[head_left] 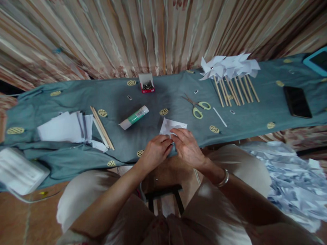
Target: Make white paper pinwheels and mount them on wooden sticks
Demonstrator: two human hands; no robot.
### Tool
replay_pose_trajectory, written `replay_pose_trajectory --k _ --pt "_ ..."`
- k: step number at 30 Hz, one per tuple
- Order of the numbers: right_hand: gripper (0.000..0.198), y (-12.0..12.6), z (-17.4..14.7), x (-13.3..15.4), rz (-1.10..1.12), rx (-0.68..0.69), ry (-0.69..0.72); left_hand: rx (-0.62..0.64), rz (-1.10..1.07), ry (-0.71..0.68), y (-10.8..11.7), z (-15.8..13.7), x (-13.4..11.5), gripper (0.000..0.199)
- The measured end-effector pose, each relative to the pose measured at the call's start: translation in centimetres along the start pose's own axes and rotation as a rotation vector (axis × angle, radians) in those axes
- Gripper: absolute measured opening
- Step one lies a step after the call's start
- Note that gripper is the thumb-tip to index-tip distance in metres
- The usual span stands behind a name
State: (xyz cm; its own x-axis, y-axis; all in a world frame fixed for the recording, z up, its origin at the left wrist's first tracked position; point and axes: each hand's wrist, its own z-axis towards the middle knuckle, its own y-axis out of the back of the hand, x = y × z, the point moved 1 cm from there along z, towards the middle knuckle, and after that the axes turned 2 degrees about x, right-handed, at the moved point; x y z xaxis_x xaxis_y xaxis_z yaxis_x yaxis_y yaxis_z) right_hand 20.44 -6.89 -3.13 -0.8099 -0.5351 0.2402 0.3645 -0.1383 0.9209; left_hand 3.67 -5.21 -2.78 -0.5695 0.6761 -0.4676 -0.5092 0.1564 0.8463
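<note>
A small piece of white paper [174,124] lies at the table's front edge, partly covered by my fingers. My left hand [159,147] pinches its near side, and my right hand [188,146] grips it from the right, the fingertips of both nearly meeting. Beyond the paper rest scissors [197,106] with yellow-green handles, blades pointing away to the left. A green and white glue stick [134,117] lies to the left. Farther back stands an open small red box [147,86] of metal pins or tacks. Several paper pinwheels [231,68] on wooden sticks lie together at the back right.
White paper sheets [61,129] and loose wooden sticks [102,128] are on the left, near a white power strip [19,170]. A paper strip [219,117], a dark phone [297,101] and a blue-framed device [321,61] are on the right. Piled paper pieces [297,182] sit beside my right knee.
</note>
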Motion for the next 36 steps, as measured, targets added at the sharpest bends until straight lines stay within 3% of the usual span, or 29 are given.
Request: replay_pose_trajectory --k 5,11,15,19,25,31,36 --pt "0.032 -0.3 0.1 0.1 0.061 -0.012 0.018 -0.009 0.009 -0.005 -0.1 0.1 0.1 0.013" --pt "0.036 0.4 0.7 -2.0 0.164 -0.133 -0.13 -0.028 0.036 -0.02 -0.2 0.1 0.2 0.013" --pt "0.04 0.3 1.4 -4.1 0.148 -0.09 -0.183 -0.024 0.072 -0.046 -0.1 0.2 0.2 0.014" --pt "0.04 0.7 1.7 -4.7 0.163 -0.065 -0.154 -0.018 0.125 -0.063 0.9 0.3 1.2 0.017" --pt "0.033 1.5 0.7 -3.4 0.261 -0.052 -0.147 -0.097 0.186 0.009 3.1 0.4 3.6 0.018" --pt "0.031 1.5 0.4 -2.8 0.275 -0.04 -0.149 -0.082 0.199 -0.108 2.5 0.4 1.6 0.016" --pt "0.032 1.5 0.5 -2.8 0.276 -0.03 -0.152 -0.025 0.29 -0.1 1.6 0.7 0.6 0.013"
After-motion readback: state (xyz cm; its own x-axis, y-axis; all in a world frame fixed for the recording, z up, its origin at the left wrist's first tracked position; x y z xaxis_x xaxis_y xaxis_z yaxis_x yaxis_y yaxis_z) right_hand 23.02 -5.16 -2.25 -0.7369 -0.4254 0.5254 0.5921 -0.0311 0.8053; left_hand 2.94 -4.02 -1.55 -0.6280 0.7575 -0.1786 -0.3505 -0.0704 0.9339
